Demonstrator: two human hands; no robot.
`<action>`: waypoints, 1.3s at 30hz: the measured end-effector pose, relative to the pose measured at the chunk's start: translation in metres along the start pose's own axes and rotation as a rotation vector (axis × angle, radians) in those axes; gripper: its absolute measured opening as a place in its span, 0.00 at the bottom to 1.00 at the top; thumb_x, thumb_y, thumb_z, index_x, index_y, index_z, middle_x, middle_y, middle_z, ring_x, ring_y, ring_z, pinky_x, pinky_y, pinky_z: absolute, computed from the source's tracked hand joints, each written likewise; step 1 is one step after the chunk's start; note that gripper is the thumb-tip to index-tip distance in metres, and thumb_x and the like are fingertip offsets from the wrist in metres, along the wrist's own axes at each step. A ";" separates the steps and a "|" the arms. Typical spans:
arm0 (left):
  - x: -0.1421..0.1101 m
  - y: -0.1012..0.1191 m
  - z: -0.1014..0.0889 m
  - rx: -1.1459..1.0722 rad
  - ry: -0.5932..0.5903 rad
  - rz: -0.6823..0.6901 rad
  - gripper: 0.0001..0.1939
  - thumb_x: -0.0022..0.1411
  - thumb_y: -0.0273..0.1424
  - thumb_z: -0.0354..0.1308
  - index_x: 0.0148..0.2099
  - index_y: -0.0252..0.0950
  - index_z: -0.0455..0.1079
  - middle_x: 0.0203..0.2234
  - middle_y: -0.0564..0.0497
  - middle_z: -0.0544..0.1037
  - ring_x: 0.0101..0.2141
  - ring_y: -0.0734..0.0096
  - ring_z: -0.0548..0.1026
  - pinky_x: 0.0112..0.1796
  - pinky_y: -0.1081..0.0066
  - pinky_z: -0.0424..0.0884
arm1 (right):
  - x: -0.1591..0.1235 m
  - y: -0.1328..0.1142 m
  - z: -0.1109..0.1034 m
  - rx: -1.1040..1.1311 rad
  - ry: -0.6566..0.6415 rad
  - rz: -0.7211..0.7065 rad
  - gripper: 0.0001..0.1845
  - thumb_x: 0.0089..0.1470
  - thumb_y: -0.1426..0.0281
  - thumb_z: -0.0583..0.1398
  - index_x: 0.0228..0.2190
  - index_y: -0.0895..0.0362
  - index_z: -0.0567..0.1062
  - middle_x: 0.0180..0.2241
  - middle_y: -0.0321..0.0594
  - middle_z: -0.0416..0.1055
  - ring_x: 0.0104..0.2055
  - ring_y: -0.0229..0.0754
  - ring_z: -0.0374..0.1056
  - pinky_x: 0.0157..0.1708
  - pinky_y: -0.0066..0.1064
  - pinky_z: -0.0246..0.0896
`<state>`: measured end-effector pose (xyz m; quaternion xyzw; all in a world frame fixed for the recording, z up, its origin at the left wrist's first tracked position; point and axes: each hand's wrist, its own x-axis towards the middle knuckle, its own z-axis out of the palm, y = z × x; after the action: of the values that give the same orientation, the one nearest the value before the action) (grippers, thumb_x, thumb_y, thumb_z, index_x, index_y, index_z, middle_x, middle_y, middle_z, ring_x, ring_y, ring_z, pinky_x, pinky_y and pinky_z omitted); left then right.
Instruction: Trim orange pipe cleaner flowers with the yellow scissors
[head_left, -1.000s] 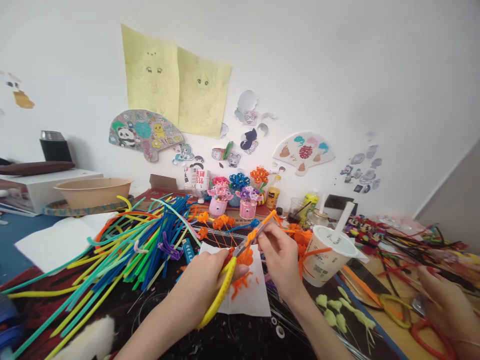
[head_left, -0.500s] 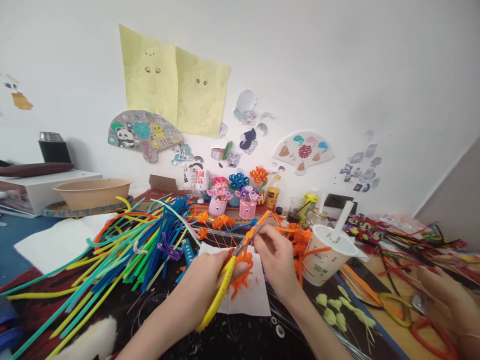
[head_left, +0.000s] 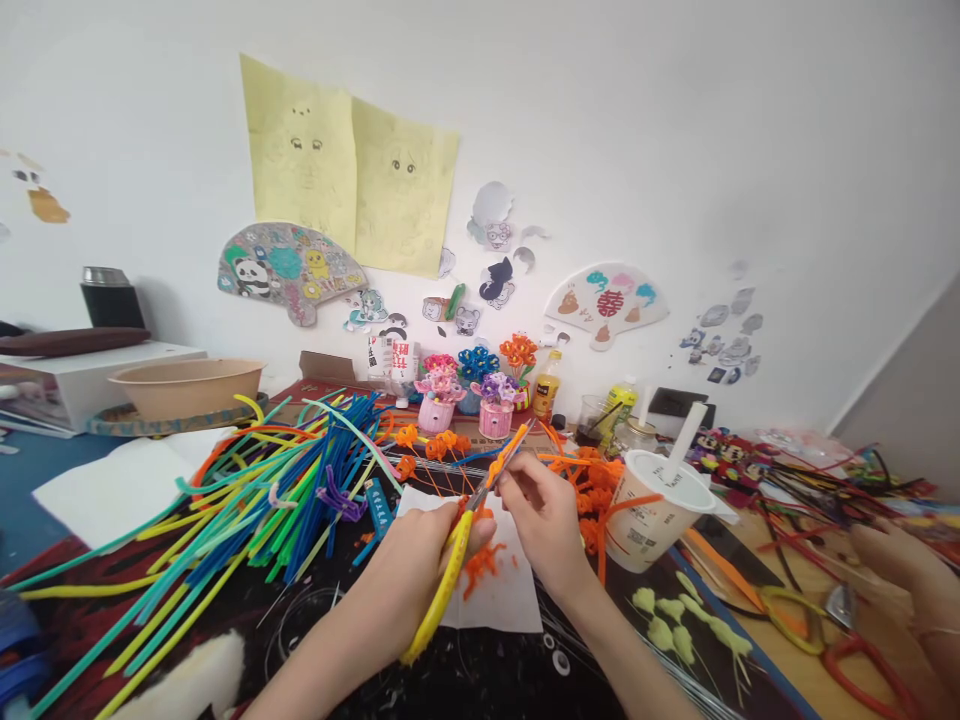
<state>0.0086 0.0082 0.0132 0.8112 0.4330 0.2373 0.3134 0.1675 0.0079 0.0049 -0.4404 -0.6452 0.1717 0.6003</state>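
My left hand (head_left: pixel 424 555) is closed around yellow-handled scissors (head_left: pixel 442 600), whose blades point up and to the right. Along those blades runs an orange pipe cleaner (head_left: pixel 513 447), bent or twisted in part. The thumb and fingers of my right hand (head_left: pixel 541 515) pinch it near the blades. Below both hands lies a white sheet of paper (head_left: pixel 521 605) scattered with orange fuzz clippings (head_left: pixel 480 572). Part of the orange piece by my left thumb is hidden.
Left lies a heap of coloured pipe cleaners (head_left: pixel 300 500). Orange pipe-cleaner flowers (head_left: pixel 442 445) and finished flower pots (head_left: pixel 495 415) stand behind. At right are a lidded cup (head_left: pixel 649 510), pale green pieces (head_left: pixel 675 620), red-handled scissors (head_left: pixel 870 675) and another person's hand (head_left: pixel 900 570).
My right hand has shifted slightly left and down along with the orange pipe cleaner. The scissors blades now show more of their tips. At right, the other person's hand has moved.
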 end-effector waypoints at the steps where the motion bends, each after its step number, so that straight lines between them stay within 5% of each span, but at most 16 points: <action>1: 0.001 -0.001 0.000 0.004 0.003 0.004 0.23 0.64 0.50 0.41 0.26 0.38 0.56 0.18 0.58 0.62 0.22 0.74 0.60 0.25 0.73 0.53 | 0.000 0.000 0.000 -0.001 0.006 -0.003 0.10 0.56 0.68 0.56 0.24 0.56 0.70 0.22 0.33 0.66 0.25 0.38 0.61 0.27 0.28 0.58; 14: 0.001 -0.010 -0.004 0.029 0.021 0.048 0.20 0.65 0.46 0.44 0.26 0.38 0.57 0.19 0.59 0.62 0.21 0.76 0.58 0.24 0.74 0.52 | 0.011 0.004 -0.014 0.099 0.082 0.062 0.08 0.56 0.64 0.57 0.32 0.56 0.72 0.25 0.35 0.69 0.25 0.37 0.63 0.24 0.27 0.61; 25: -0.012 0.012 -0.006 -0.116 -0.101 0.037 0.24 0.66 0.49 0.36 0.28 0.38 0.58 0.20 0.57 0.64 0.22 0.75 0.61 0.25 0.74 0.57 | 0.003 0.005 -0.004 0.111 0.185 0.083 0.11 0.55 0.63 0.58 0.25 0.56 0.70 0.21 0.33 0.63 0.24 0.37 0.60 0.23 0.26 0.56; 39: -0.011 0.011 -0.002 0.029 -0.060 -0.001 0.24 0.66 0.50 0.36 0.30 0.38 0.59 0.22 0.54 0.68 0.23 0.71 0.65 0.26 0.71 0.56 | 0.000 0.006 0.000 0.027 0.219 0.059 0.10 0.55 0.65 0.56 0.24 0.56 0.68 0.22 0.34 0.64 0.25 0.38 0.61 0.26 0.29 0.56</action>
<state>0.0082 -0.0055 0.0212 0.8221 0.4275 0.2064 0.3144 0.1702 0.0117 0.0003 -0.4671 -0.5604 0.1487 0.6676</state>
